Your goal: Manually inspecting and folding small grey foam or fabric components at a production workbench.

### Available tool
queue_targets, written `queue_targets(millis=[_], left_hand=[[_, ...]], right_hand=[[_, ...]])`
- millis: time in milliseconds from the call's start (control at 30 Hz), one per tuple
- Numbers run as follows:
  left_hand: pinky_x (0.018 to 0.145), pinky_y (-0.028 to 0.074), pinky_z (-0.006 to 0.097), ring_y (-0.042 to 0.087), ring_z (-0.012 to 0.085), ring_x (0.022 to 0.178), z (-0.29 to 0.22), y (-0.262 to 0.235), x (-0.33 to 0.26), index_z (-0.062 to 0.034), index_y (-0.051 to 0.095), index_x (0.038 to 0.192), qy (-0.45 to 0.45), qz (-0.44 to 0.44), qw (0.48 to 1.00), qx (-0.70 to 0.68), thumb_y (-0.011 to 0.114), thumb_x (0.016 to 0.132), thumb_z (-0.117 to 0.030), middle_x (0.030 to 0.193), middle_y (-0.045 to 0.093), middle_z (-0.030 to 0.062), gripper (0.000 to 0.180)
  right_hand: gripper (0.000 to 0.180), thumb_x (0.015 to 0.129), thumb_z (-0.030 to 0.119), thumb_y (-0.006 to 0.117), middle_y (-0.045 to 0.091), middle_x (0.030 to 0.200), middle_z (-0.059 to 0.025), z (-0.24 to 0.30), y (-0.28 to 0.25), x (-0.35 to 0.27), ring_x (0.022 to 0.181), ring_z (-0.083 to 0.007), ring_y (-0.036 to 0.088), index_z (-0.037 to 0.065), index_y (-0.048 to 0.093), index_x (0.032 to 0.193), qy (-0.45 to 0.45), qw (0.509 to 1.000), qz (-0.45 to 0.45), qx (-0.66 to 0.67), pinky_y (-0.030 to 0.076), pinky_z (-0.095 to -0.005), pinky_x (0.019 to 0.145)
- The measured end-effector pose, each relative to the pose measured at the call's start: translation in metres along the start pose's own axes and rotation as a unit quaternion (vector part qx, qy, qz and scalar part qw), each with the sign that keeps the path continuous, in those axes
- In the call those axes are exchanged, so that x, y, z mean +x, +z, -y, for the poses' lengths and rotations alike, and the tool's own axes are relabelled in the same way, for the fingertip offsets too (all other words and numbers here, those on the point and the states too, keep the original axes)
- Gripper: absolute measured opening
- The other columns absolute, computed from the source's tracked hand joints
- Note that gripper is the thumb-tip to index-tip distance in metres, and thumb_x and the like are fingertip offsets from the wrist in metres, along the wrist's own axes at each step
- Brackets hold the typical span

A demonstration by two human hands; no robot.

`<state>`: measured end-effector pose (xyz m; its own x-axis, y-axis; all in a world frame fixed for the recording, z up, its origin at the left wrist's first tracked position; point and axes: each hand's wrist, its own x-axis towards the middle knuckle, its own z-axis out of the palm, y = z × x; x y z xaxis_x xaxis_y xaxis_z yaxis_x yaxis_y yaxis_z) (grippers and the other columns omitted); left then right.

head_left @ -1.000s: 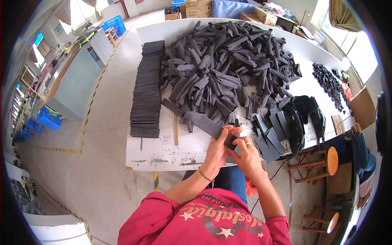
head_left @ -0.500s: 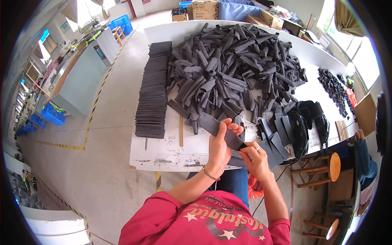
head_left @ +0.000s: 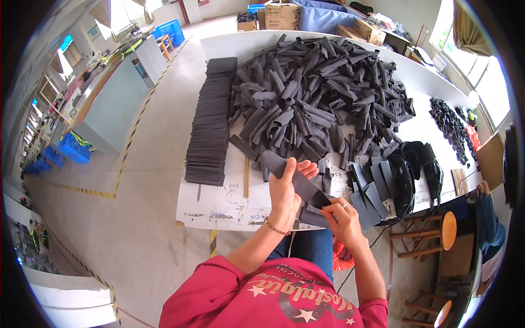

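Observation:
A long dark grey strip of fabric-like sheet (head_left: 311,192) slants across in front of me, above the table's near edge. My left hand (head_left: 285,194) has it between the thumb on top and the fingers beneath, the fingertips sticking out past its far side. At the strip's lower right end, my right hand (head_left: 343,221) pinches it with thumb and fingers. Just beyond lies a big heap of curled grey strips (head_left: 306,117). To its left stands a long, neat row of tightly stacked flat strips (head_left: 209,123).
The white table (head_left: 229,210) has a raised back board. On its right lie flat grey panels (head_left: 372,197), glossy black curved items (head_left: 403,186) and a pile of small black pieces (head_left: 451,128). A wooden stool (head_left: 445,230) stands right of the table. Another person's arm (head_left: 490,216) shows at far right.
The left hand has slid a little left along the strip, its fingers more stretched out. My right hand keeps its pinch, slightly lower. The whole view has shifted slightly.

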<state>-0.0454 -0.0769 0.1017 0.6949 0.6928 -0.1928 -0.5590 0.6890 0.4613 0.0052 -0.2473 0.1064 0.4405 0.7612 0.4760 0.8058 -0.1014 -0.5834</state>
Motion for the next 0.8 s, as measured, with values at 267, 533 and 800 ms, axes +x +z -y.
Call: queue_targets(millis=[267, 533, 800], left_hand=[[0.077, 0.059, 0.042, 0.068, 0.0287, 0.079, 0.002, 0.0, -0.002, 0.0039, 0.06, 0.09, 0.0, -0.053, 0.998, 0.021, 0.072, 0.087, -0.023, 0.086, 0.066, 0.016, 0.03], [0.071, 0.059, 0.041, 0.067, 0.027, 0.071, 0.021, 0.002, -0.018, 0.0066, 0.059, 0.086, -0.016, -0.085, 0.996, 0.038, 0.071, 0.088, -0.028, 0.081, 0.064, 0.015, 0.037], [0.069, 0.059, 0.039, 0.066, 0.0249, 0.069, 0.029, 0.002, -0.021, 0.0064, 0.06, 0.085, -0.011, -0.091, 0.996, 0.021, 0.069, 0.09, -0.028, 0.078, 0.063, 0.0136, 0.036]], right_hand=[[0.018, 0.074, -0.001, 0.074, 0.059, 0.084, -0.0119, -0.002, 0.003, 0.0, 0.073, -0.0308, 0.061, 0.001, 0.058, 0.083, -0.049, 0.999, -0.009, -0.011, 0.05, -0.039, 0.061], [0.019, 0.073, -0.001, 0.074, 0.061, 0.086, -0.0132, -0.008, 0.013, 0.005, 0.073, -0.0312, 0.061, 0.001, 0.059, 0.084, -0.069, 0.998, 0.002, 0.001, 0.05, -0.0393, 0.061], [0.019, 0.072, -0.002, 0.073, 0.061, 0.087, -0.0143, -0.009, 0.014, 0.01, 0.075, -0.0327, 0.061, 0.0, 0.059, 0.084, -0.077, 0.997, -0.003, -0.003, 0.05, -0.0394, 0.062]])
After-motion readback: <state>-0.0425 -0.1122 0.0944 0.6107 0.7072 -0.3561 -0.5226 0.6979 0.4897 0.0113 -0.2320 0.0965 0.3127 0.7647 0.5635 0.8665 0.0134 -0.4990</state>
